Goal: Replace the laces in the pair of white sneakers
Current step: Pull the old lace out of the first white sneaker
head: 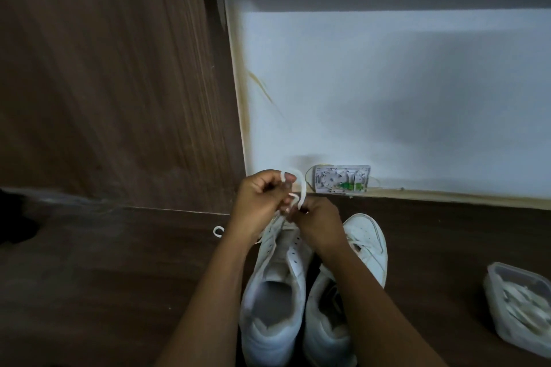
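Both hands, left (258, 199) and right (318, 223), fingers pinched on white lace (300, 185) above left sneaker (275, 286); right sneaker (362, 250) touching beside.

At lower centre of the frame, a white lace (299, 188) is gripped by the left hand (262, 198) and right hand (320, 222) above two white sneakers (275, 292); a plastic container (520, 307) is seen lower right.

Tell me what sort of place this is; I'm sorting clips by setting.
Probably a room in a home or office, with the person working at floor level: dark wood-look floor, a white wall with an opened wall box at its base, and a wood-grain panel.
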Demonstrator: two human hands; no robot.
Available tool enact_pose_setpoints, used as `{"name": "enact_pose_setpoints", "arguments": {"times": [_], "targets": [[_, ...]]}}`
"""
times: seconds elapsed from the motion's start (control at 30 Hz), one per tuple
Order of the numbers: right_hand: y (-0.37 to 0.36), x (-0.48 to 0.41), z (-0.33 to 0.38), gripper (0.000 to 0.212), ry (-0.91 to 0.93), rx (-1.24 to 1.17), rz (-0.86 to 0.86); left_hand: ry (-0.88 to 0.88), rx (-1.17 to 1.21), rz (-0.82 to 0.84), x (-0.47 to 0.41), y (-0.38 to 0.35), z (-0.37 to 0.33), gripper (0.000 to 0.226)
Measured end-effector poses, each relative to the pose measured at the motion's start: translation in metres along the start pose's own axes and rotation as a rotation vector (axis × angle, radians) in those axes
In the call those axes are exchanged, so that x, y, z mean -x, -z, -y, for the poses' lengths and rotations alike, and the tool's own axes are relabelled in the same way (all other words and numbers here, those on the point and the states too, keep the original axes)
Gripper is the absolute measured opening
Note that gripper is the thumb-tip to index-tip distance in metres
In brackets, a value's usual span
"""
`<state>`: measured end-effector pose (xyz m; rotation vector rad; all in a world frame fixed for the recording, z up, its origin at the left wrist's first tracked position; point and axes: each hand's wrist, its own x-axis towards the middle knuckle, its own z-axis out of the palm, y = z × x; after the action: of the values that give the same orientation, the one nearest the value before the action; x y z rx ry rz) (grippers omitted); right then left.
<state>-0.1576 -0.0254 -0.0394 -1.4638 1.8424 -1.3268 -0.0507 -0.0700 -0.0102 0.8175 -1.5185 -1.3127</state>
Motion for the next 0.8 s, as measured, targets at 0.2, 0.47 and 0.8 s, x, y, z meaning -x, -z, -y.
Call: {"name": "enact_pose_setpoints", "arguments": {"times": [0.2,0.47,0.8], "targets": [[0.002,-0.007,0.014,0.036,-0.169,-0.570,-0.078,0.040,-0.621,0.259,0.001,0.021,0.041,0.012],[0.006,-0.008,-0.004,0.011,-0.099,0.117,0.242,0.044,0.027,-0.059,-0.002,0.002,0.007,0.024],[0.016,-0.005,0.014,0.031,-0.453,-0.984,0.102,0.097,-0.762,0.325,-0.002,0.017,0.042,0.016]]}}
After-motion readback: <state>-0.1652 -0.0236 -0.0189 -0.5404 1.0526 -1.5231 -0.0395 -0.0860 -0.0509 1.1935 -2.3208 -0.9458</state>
